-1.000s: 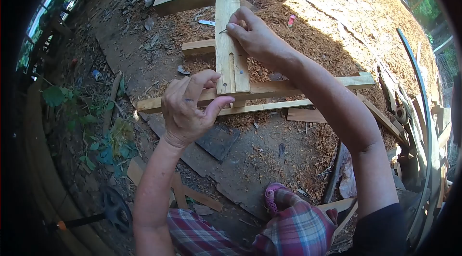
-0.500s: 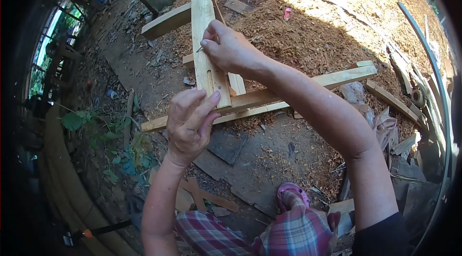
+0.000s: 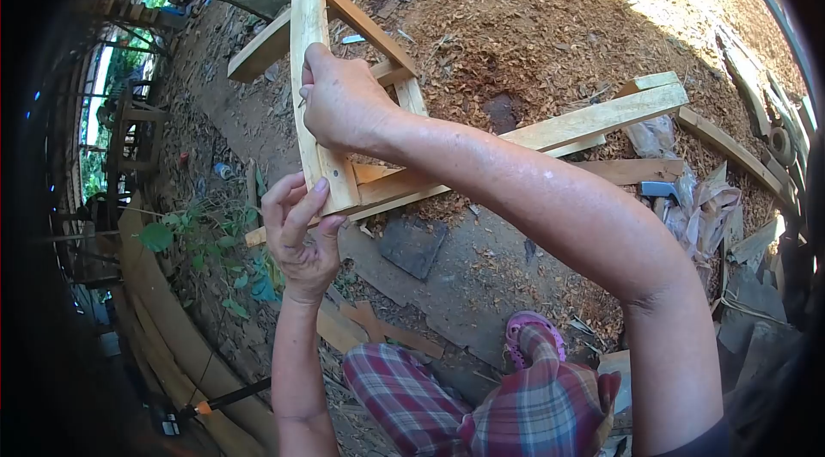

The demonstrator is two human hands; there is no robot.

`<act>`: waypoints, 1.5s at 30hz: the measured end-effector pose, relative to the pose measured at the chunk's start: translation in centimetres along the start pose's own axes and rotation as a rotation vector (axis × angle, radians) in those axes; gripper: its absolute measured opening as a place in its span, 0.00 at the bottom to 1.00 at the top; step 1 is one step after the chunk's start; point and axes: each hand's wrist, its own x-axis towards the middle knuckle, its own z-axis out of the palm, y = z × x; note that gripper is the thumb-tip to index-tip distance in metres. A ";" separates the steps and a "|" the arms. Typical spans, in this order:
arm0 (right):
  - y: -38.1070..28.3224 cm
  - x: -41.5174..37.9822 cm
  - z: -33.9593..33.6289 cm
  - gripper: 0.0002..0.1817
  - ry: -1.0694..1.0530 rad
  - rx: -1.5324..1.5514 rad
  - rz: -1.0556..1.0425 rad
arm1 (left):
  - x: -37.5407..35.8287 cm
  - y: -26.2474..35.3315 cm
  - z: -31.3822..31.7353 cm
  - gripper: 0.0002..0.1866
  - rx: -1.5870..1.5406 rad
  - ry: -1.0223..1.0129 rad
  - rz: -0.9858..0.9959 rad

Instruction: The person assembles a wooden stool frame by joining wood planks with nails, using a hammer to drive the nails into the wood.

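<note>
A pale wooden frame [image 3: 345, 192] of joined boards stands in front of me, its narrow top board running away from me. My right hand [image 3: 344, 105] is closed over the middle of that board. From its fingertips pokes the thin point of what looks like a nail [image 3: 302, 102], mostly hidden by the hand. At the board's near end is my left hand [image 3: 299, 229], its index fingertip on the top face beside a dark nail head and its thumb against the end edge. Under my right forearm a long beam [image 3: 601, 116] extends to the right.
Wood shavings [image 3: 559, 45] cover much of the ground. Scrap wood, plastic bags [image 3: 687, 208] and a tape roll [image 3: 779, 142] lie at the right, near a blue-grey object [image 3: 658, 189]. A dark flat slab [image 3: 414, 244] lies below the frame. Leafy plants [image 3: 172, 234] grow at the left.
My view has shifted, and the frame now sits further left. My left hand has come onto the board's near end. The right hand has turned over, lower on the board, covering more of the nail.
</note>
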 end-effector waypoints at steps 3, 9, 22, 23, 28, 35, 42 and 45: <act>-0.3 -0.3 -0.3 0.09 -0.013 0.008 -0.009 | -0.5 0.4 0.7 0.17 0.002 0.074 0.001; -0.3 -0.3 -1.2 0.11 -0.069 -0.016 -0.039 | -0.6 0.4 1.3 0.17 0.102 0.194 0.130; -3.7 -7.7 -5.4 0.06 -0.389 -0.360 -0.526 | -0.6 0.1 1.4 0.21 -0.012 0.327 0.185; -3.6 -7.7 -5.2 0.06 -0.399 -0.370 -0.528 | -0.6 0.2 1.3 0.19 -0.006 0.306 0.167; -3.6 -8.7 -4.8 0.06 -0.393 -0.329 -0.436 | -0.5 0.4 0.4 0.17 0.023 0.257 0.112; -2.4 -9.9 -3.8 0.07 -0.282 -0.335 -0.494 | 0.7 1.6 -1.3 0.21 -0.215 0.123 -0.087; -2.7 -3.1 -2.9 0.12 0.123 -0.517 -0.350 | 0.2 0.6 0.0 0.21 -0.106 0.158 -0.010; -2.1 4.4 -1.5 0.15 0.202 -0.163 0.098 | 0.1 0.5 0.3 0.21 -0.095 0.169 -0.013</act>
